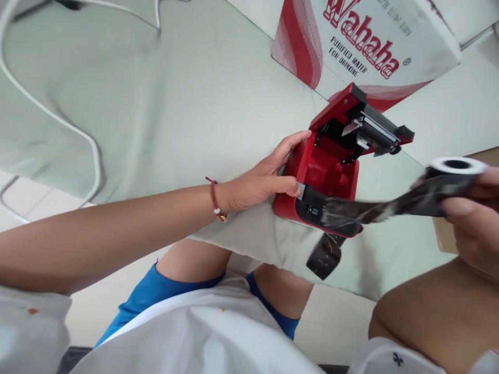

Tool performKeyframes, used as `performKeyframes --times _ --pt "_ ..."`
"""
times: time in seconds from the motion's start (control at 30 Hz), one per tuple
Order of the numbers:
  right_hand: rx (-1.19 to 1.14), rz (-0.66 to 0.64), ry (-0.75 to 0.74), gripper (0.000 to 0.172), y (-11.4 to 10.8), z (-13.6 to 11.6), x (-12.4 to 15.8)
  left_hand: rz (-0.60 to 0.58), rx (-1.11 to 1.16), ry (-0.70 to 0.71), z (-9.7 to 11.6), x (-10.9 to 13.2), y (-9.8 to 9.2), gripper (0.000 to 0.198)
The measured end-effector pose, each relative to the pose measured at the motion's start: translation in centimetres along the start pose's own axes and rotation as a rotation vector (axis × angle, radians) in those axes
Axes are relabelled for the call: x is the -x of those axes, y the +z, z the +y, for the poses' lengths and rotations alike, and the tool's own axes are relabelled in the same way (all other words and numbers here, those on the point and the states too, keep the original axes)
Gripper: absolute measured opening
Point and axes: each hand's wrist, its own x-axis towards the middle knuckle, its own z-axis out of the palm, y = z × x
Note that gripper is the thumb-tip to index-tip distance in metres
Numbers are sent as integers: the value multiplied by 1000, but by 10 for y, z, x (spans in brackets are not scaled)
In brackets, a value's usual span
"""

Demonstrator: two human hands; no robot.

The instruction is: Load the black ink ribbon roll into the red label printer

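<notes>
A small red printer (293, 171) sits on the cloth-covered table with its lid (360, 122) raised, showing a bare red inside. My left hand (273, 179) grips its left side, thumb at the front corner and a finger along the back edge. At the right, my right hand (473, 223) holds a paper roll (456, 182) with a white end and a dark, glossy outside, in the air beside the printer. A dark strip (390, 208) runs from the roll across the printer's black front. Its curled end (325, 257) hangs below the front edge.
A white and red Wahaha water carton (358, 47) stands behind the printer. Brown cardboard (446, 236) shows at the right, partly behind my right hand. A white cable (58, 114) loops over the pale green cloth (175, 104) at the left.
</notes>
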Motion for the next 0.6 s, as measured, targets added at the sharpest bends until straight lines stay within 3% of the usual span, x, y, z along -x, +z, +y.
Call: performKeyframes --times 0.07,0.1,0.17,0.23,0.33,0.43,0.5,0.6 --pt "-93 178 205 42 -10 27 6 -4 3 -3 0 -1 0 98" --pt "-92 207 319 37 -9 40 7 -6 6 -4 1 -1 0 98" --pt "-13 177 488 29 5 59 8 -11 13 -2 0 -2 -1 98" --pt "53 57 544 31 30 71 10 -14 15 0 -2 -3 -2 99" --pt "106 -92 484 43 66 79 19 -17 7 6 -4 -4 -3 101" --pt "234 -160 283 53 82 82 38 -9 -2 -3 -6 -3 -5 102" --pt "334 -124 160 58 80 82 56 -4 3 -13 -5 -2 -5 102" --pt "460 59 90 57 71 79 92 -3 14 -18 -1 0 -3 102"
